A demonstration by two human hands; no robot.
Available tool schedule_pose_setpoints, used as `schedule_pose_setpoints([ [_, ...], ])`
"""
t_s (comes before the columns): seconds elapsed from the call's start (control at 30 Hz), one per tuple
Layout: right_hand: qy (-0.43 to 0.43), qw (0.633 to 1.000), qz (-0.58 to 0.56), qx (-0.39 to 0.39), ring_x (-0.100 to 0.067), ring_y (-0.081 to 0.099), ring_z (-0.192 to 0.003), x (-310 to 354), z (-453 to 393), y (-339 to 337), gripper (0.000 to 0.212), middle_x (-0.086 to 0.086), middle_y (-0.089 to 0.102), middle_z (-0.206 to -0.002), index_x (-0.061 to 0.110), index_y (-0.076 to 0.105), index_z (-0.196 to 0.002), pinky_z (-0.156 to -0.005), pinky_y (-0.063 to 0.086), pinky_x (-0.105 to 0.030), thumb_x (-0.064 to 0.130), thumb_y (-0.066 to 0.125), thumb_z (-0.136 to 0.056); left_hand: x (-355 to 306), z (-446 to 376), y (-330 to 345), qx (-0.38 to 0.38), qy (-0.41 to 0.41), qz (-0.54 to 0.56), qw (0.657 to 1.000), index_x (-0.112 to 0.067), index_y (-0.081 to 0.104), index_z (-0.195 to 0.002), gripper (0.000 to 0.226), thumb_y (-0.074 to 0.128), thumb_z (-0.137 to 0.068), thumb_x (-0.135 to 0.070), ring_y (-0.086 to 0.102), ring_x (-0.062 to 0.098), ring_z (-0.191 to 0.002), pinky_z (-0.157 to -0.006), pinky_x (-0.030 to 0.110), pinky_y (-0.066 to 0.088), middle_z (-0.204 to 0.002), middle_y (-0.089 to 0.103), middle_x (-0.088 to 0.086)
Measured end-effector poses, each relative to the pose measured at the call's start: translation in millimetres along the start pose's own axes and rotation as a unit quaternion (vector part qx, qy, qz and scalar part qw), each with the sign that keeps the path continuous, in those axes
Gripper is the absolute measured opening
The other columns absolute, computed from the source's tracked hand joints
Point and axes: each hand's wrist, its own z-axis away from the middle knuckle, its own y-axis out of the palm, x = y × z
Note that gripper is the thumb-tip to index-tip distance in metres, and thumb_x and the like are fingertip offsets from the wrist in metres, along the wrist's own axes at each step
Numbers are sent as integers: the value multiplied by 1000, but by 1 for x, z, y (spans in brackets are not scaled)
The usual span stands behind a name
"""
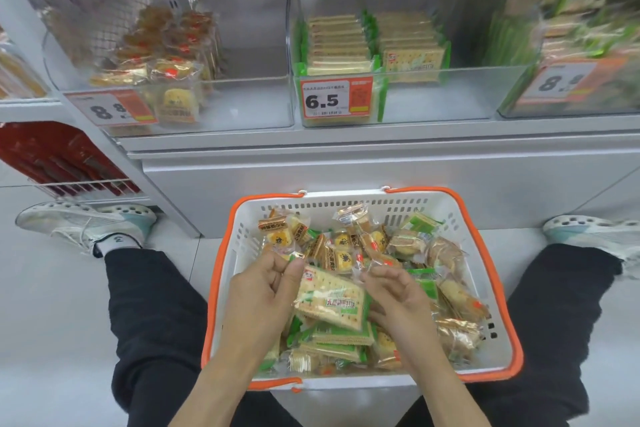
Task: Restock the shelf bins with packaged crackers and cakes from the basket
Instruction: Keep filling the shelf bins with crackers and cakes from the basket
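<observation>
The basket (pixel 498 291), white with an orange rim, sits on the floor between the person's knees, directly below the shelf bins; it holds a loose heap of green-wrapped cracker packs and gold-wrapped cakes. The left hand (pixel 263 291) has its fingers curled, thumb and fingertips pinching the upper corner of a cracker pack (pixel 332 302) that lies tilted on top of the heap; the right hand (pixel 391 291) is at the pack's right edge with fingers loosely bent, and whether it actually grips the wrapper or only touches it cannot be told. The matching destination appears to be the middle bin (pixel 450 94), marked 6.5, where identical green packs stand in two neat rows at the back, leaving open floor toward the front; the left bin (pixel 242 104) holds the gold cakes (pixel 176 80) and should not receive this item. To perform the step well, secure the pack by both short edges rather than by one corner, as the film wrapper is likely to slip or crumple; lift it clear of neighbouring packs so none are dragged out; carry it upright; seat it against the front pack of a row, label facing forward.
</observation>
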Motion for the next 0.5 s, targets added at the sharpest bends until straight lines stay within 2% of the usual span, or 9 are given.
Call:
schedule_pose_setpoints([
  [0.07, -41, 995, 90, 16, -14, 67, -107, 8, 3, -7, 15, 13, 72, -108, 40, 72, -94, -91, 57, -44, 36, 78, -82, -5, -8, 3, 53, 6, -14, 998, -20, 55, -70, 38, 59, -92, -51, 40, 5, -46, -60, 33, 49, -48, 44, -2],
  [0.13, -69, 980, 173, 66, -6, 66, -108, 20, 6, -16, 24, 19, 70, -113, 45, 71, -106, -89, 57, -33, 50, 75, -83, -16, -14, 7, 112, 10, 3, 994, -21, 55, -71, 41, 58, -87, -59, 38, 7, -47, -62, 46, 51, -48, 41, -3],
  [0.2, -83, 967, 213, 111, -8, 69, -99, 37, 9, -24, 33, 11, 73, -107, 35, 72, -109, -87, 57, -30, 56, 71, -84, -32, -22, 12, 149, 17, 54, 987, -21, 57, -72, 42, 59, -82, -62, 38, 10, -46, -54, 40, 48, -47, 40, -4],
  [0.23, -84, 966, 209, 126, -13, 71, -93, 44, 11, -27, 36, 4, 75, -101, 30, 74, -104, -85, 57, -30, 58, 71, -82, -39, -27, 13, 160, 30, 60, 985, -21, 57, -71, 41, 60, -82, -61, 36, 9, -46, -52, 30, 43, -46, 40, -6],
  [0.27, -83, 968, 202, 127, -19, 71, -89, 51, 11, -30, 37, -2, 75, -96, 27, 76, -96, -81, 58, -29, 60, 72, -79, -44, -33, 13, 164, 53, 34, 984, -22, 55, -70, 41, 59, -83, -61, 35, 7, -45, -52, 24, 39, -45, 39, -7],
  [0.33, -84, 972, 190, 109, -22, 71, -86, 66, 10, -35, 34, -6, 75, -91, 23, 76, -88, -77, 57, -29, 56, 74, -77, -59, -45, 12, 151, 135, -111, 973, -29, 52, -71, 41, 49, -87, -67, 40, 7, -46, -55, 26, 38, -45, 42, -8],
  [0.4, -99, 974, 184, 88, -18, 70, -84, 82, 8, -39, 27, -2, 75, -88, 22, 76, -86, -74, 55, -25, 48, 73, -77, -79, -58, 10, 113, 214, -256, 936, -32, 54, -81, 46, 33, -90, -72, 54, 9, -58, -61, 31, 42, -50, 48, -7],
  [0.43, -114, 973, 187, 80, -16, 70, -84, 92, 5, -41, 28, -1, 75, -87, 23, 76, -86, -72, 53, -23, 50, 74, -76, -89, -66, 11, 97, 236, -298, 920, -31, 56, -88, 49, 29, -91, -71, 60, 13, -67, -63, 33, 40, -56, 55, -6],
  [0.5, -148, 969, 188, 63, -15, 70, -81, 118, 0, -43, 31, -2, 75, -87, 27, 77, -86, -67, 52, -20, 56, 76, -74, -112, -84, 13, 78, 267, -315, 907, -29, 58, -96, 51, 28, -93, -70, 64, 22, -78, -63, 36, 37, -69, 66, -2],
])
